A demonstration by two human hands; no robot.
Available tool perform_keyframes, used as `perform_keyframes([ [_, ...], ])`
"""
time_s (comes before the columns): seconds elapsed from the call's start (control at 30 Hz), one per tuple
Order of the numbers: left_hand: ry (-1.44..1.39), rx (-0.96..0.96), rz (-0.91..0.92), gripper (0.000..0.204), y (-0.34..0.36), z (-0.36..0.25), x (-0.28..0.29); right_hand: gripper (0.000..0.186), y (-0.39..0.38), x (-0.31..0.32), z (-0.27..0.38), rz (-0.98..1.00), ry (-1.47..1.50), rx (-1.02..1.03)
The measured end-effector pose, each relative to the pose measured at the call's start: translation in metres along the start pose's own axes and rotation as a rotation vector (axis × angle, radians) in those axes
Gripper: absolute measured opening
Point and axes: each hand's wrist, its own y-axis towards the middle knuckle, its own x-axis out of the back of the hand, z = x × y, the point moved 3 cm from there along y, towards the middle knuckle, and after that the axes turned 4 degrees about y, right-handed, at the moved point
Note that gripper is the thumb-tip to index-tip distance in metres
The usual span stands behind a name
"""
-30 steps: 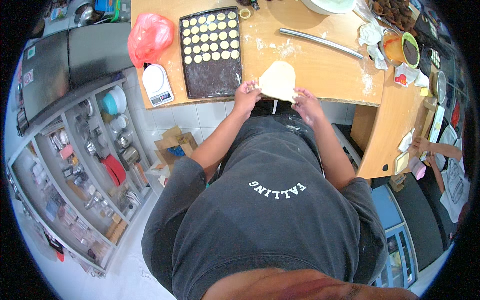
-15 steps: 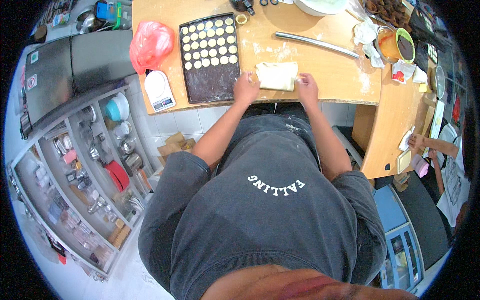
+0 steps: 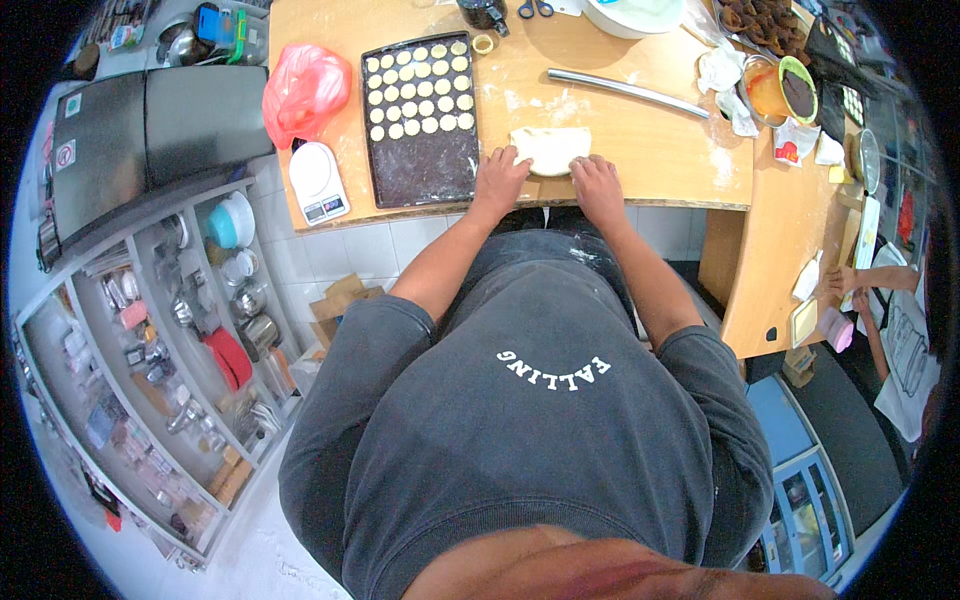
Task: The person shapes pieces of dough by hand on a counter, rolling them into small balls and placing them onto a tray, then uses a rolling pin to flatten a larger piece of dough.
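While left hand (image 3: 500,180) and right hand (image 3: 598,188) are gripping the pale, flat dough sheet (image 3: 552,150), folding is apparently proceeding, next requiring even pressure.

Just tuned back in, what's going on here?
A person has both hands at a piece of pale dough on the table: left hand at its left side, right hand at its right. Pale rounds sit in rows on the dark tray to the left. A metal rod lies beyond the dough.
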Motion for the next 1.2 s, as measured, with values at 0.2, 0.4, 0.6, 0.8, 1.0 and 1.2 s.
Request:
perform_keyframes([
  [0.2, -0.084, -0.103, -0.016, 0.027, 0.013, -0.001, 0.018, 0.023, 0.017, 0.034, 0.0, 0.017, 0.106, -0.108],
  [0.4, -0.421, 0.028, 0.146, 0.031, 0.034, -0.014, 0.08, 0.016, 0.03, 0.101, -0.008, 0.17, 0.422, -0.227],
  [0.6, -0.182, -0.017, 0.216, 0.022, 0.089, 0.003, 0.047, 0.02, 0.061, 0.044, -0.06, 0.237, 0.441, -0.395],
  [0.8, -0.034, 0.066, 0.071, 0.039, 0.083, 0.007, 0.016, 0.033, 0.062, 0.016, -0.066, 0.078, 0.225, -0.375],
  [1.0, -0.024, 0.038, 0.052, 0.053, 0.114, -0.005, 0.009, 0.041, 0.078, 0.003, -0.074, -0.036, 0.268, -0.481],
  [1.2, 0.028, -0.024, 0.262, 0.034, 0.14, 0.004, 0.0, 0.034, 0.091, -0.002, -0.083, 0.122, 0.248, -0.404],
])
